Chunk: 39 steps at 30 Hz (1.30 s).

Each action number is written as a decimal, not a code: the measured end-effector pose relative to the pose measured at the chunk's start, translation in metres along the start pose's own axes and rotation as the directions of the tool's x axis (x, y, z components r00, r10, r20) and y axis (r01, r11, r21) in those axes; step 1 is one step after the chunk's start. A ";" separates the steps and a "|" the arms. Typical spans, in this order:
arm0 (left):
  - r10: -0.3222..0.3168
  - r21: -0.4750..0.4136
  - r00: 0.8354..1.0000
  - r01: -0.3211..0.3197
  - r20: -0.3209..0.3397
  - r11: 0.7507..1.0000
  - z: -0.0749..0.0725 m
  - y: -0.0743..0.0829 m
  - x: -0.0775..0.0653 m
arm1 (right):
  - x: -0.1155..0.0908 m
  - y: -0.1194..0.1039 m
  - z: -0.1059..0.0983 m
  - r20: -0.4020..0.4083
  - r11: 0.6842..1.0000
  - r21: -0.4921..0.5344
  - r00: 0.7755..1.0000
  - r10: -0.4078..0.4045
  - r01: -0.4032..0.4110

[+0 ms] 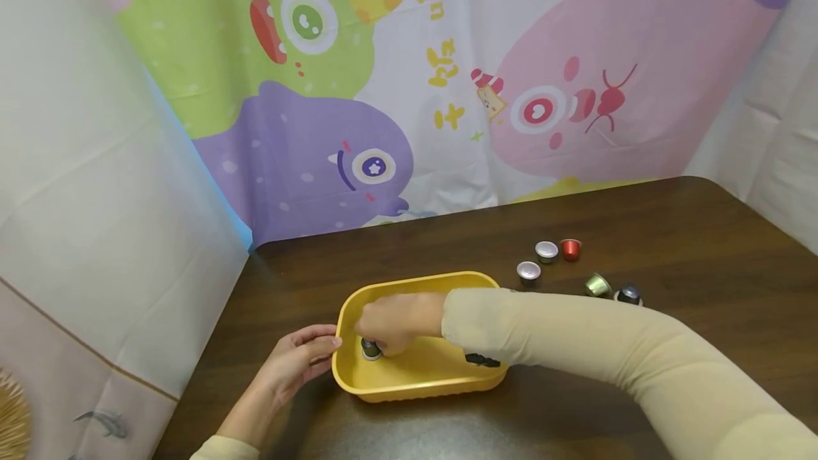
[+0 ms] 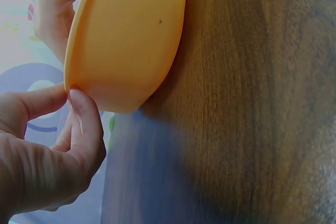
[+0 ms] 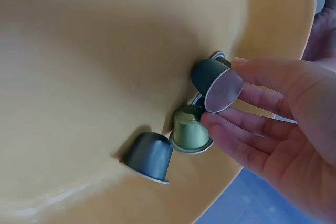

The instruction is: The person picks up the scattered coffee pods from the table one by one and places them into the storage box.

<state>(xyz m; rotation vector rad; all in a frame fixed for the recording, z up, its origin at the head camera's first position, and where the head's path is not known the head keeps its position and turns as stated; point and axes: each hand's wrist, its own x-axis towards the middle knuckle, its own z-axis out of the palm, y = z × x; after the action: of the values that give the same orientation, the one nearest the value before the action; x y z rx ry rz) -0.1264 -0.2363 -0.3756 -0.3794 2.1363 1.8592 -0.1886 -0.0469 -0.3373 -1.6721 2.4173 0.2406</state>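
Note:
A yellow tub [image 1: 422,383] stands on the table. My left hand [image 1: 297,360] pinches its left rim between thumb and fingers, as the left wrist view also shows. My right hand [image 1: 395,321] reaches inside the tub's left part. Its thumb and fingertips hold a dark green coffee capsule [image 3: 206,76] by the rim, tilted with its pale lid toward the palm. Right beside this capsule, a light green capsule [image 3: 190,132] stands lid-down, close to the fingertips. A dark grey capsule [image 3: 149,154] lies next to that one. Another capsule is mostly hidden behind the held one.
On the table right of the tub are two capsules with pale lids up [image 1: 528,272], a red capsule [image 1: 571,250], a light green capsule [image 1: 597,285] and a dark capsule [image 1: 629,295]. A printed curtain [image 1: 447,183] hangs behind the table [image 1: 307,261]. My right sleeve covers the tub's right side.

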 end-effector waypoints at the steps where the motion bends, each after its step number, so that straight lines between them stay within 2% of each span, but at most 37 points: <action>1: -0.001 -0.001 1.000 0.001 -0.003 1.000 0.000 0.000 0.000 | 0.001 -0.001 0.001 -0.005 1.000 -0.006 1.000 -0.001 0.001; 7: -0.011 -0.003 1.000 0.011 0.005 1.000 0.000 0.001 -0.001 | 0.003 -0.002 0.002 -0.016 1.000 -0.026 1.000 0.001 -0.001; 14: -0.008 -0.018 1.000 0.008 0.006 1.000 0.001 0.001 -0.001 | 0.003 -0.002 0.002 -0.006 0.997 -0.072 0.999 0.040 -0.040; 22: -0.003 -0.025 1.000 0.003 0.008 1.000 0.001 -0.001 -0.001 | -0.001 -0.001 -0.001 0.012 0.996 -0.034 0.997 0.079 -0.079; 29: 0.002 -0.022 1.000 -0.002 -0.013 1.000 0.002 -0.002 -0.001 | -0.012 0.005 -0.009 0.049 0.997 -0.030 0.996 0.070 -0.068; 32: 0.002 -0.017 1.000 -0.002 -0.024 1.000 0.003 -0.002 -0.001 | -0.019 0.008 -0.012 0.067 0.996 -0.004 0.993 0.093 -0.093; 39: -0.007 -0.006 0.999 0.006 -0.041 1.000 0.004 -0.001 -0.001 | -0.037 0.015 -0.019 0.069 0.992 -0.018 0.990 0.125 -0.124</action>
<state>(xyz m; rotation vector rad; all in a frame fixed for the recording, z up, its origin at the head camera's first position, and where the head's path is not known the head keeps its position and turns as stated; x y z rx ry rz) -0.1248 -0.2323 -0.3771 -0.4290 2.1535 1.8706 -0.1914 -0.0128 -0.3099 -1.4930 2.4760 0.3285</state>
